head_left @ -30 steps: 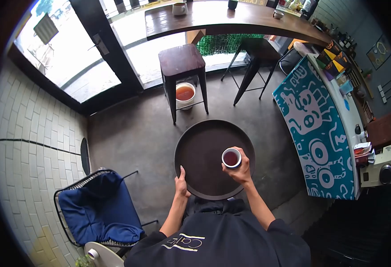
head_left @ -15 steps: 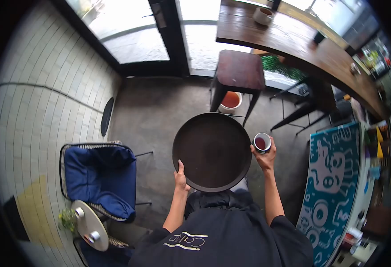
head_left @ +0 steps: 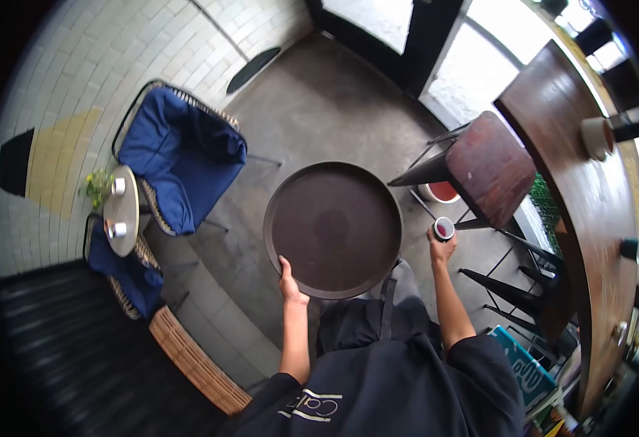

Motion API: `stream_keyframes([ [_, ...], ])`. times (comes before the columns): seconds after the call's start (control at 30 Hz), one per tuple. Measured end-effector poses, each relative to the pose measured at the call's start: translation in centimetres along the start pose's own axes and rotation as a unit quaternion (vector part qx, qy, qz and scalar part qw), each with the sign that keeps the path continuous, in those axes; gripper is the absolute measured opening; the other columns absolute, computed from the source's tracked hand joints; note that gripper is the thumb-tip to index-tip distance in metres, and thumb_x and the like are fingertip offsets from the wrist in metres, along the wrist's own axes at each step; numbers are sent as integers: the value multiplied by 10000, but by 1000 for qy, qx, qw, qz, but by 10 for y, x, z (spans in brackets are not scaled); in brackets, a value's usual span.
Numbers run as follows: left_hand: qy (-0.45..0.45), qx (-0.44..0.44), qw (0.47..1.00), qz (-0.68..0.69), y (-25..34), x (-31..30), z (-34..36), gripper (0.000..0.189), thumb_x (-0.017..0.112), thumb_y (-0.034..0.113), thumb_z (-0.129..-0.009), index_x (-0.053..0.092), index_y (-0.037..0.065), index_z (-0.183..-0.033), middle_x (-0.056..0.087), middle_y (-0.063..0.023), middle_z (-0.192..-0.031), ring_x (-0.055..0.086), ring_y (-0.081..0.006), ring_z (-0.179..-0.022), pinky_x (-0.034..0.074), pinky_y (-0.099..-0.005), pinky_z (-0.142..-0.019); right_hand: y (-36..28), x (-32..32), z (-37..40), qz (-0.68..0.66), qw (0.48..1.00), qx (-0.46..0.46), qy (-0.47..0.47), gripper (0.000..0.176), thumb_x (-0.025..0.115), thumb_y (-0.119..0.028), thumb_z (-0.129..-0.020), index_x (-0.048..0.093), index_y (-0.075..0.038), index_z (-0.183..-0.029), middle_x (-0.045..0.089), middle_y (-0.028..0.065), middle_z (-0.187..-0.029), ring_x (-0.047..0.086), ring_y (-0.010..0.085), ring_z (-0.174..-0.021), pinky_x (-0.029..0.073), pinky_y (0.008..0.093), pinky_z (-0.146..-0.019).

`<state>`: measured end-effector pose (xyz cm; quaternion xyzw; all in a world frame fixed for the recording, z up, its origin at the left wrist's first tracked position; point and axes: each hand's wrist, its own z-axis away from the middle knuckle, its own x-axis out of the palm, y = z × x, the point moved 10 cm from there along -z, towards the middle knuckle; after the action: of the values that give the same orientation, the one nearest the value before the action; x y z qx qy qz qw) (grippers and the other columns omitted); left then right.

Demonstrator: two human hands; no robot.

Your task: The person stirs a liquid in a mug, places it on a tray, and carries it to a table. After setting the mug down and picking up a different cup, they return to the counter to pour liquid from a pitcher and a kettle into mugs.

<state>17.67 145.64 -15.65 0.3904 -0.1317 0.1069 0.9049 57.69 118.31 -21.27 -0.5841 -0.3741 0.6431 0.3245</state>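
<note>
A round dark brown serving tray (head_left: 334, 231) with a raised rim is held out in front of my body, with nothing on it. My left hand (head_left: 291, 284) grips its near left edge, thumb over the rim and the other fingers hidden underneath. In my right hand (head_left: 442, 247), off to the right of the tray, is a small cup (head_left: 444, 229) with a white rim and dark red liquid inside. The fingers wrap around the cup, which is upright and apart from the tray.
Ahead to the right stands a metal stool (head_left: 491, 171) beside a long wooden counter (head_left: 552, 109). A blue cushioned chair (head_left: 181, 156) and a small round table (head_left: 124, 197) are at the left. Behind the stool sits a bucket (head_left: 442, 192). A glass door (head_left: 378, 22) is at the back.
My view has turned left, so the chair and table sit higher and the stool and counter have shifted right. Both hands keep hold of the tray and cup; the cup is farther from the tray.
</note>
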Motion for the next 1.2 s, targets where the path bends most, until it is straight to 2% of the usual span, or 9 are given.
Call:
stream_keyframes([
  [0.33, 173, -101, 976, 88, -125, -46, 70, 583, 543, 430, -949, 435, 24, -1352, 514, -102, -1321, 540, -258, -1160, 470, -412, -964, 111, 67, -58, 5, 990, 140, 7, 480, 862, -249, -665, 667, 9, -1020, 683, 118, -1008, 652, 204, -927, 504, 340, -856],
  [0.5, 175, -107, 975, 85, -177, -49, 46, 524, 521, 384, -971, 409, 69, -1374, 498, -84, -1305, 541, -239, -1138, 488, -406, -943, 183, 88, -82, 104, 956, 265, 77, 719, 887, -378, -588, 631, -5, -1146, 638, 141, -1147, 613, 253, -1055, 483, 377, -926],
  [0.6, 184, -99, 976, 62, -218, -39, 26, 519, 517, 372, -976, 390, 82, -1387, 492, -82, -1301, 540, -237, -1134, 495, -406, -933, 224, 104, -117, 32, 972, 222, 76, 585, 882, -226, -621, 626, 6, -1092, 659, 120, -1060, 639, 230, -961, 512, 364, -856],
  [0.67, 180, -138, 970, 82, -191, -79, -4, 531, 514, 371, -978, 380, 65, -1390, 474, -85, -1328, 525, -231, -1155, 478, -400, -954, 187, 132, -91, 89, 970, 209, 81, 562, 876, -208, -627, 633, -3, -1089, 664, 110, -1045, 641, 220, -954, 510, 354, -850],
  [0.87, 171, -144, 974, 35, -279, -54, -4, 578, 499, 418, -971, 370, 50, -1397, 463, -100, -1351, 504, -225, -1186, 451, -378, -982, 274, 129, -166, 120, 959, 255, 5, 611, 896, -173, -568, 649, -21, -1106, 662, 107, -1034, 639, 209, -925, 532, 365, -810],
  [0.9, 170, -166, 970, 49, -243, -82, -7, 578, 499, 418, -971, 370, 50, -1397, 463, -100, -1351, 504, -225, -1186, 451, -378, -982, 235, 138, -145, 141, 961, 237, 6, 633, 902, -186, -556, 647, -14, -1109, 662, 112, -1037, 642, 200, -913, 534, 352, -800],
  [0.97, 145, -198, 968, 51, -250, -80, -5, 569, 494, 401, -979, 362, 45, -1403, 447, -102, -1368, 489, -219, -1203, 437, -371, -996, 288, 134, -183, 178, 957, 229, -21, 622, 904, -184, -594, 611, 24, -1103, 646, 113, -976, 637, 204, -823, 546, 333, -714],
  [1.13, 152, -194, 969, 3, -246, -75, 1, 579, 504, 381, -981, 354, 14, -1402, 424, -103, -1391, 457, -214, -1235, 415, -369, -1013, 309, 128, -204, 165, 950, 264, -39, 512, 885, -165, -630, 633, 0, -1045, 650, 86, -944, 621, 175, -796, 528, 321, -710],
  [1.2, 136, -189, 973, 1, -243, -75, -1, 589, 511, 380, -978, 350, 6, -1403, 414, -103, -1401, 443, -212, -1249, 408, -368, -1020, 288, 127, -210, 270, 941, 200, -43, 462, 875, -157, -646, 643, -3, -1015, 653, 78, -918, 631, 174, -807, 525, 321, -728],
])
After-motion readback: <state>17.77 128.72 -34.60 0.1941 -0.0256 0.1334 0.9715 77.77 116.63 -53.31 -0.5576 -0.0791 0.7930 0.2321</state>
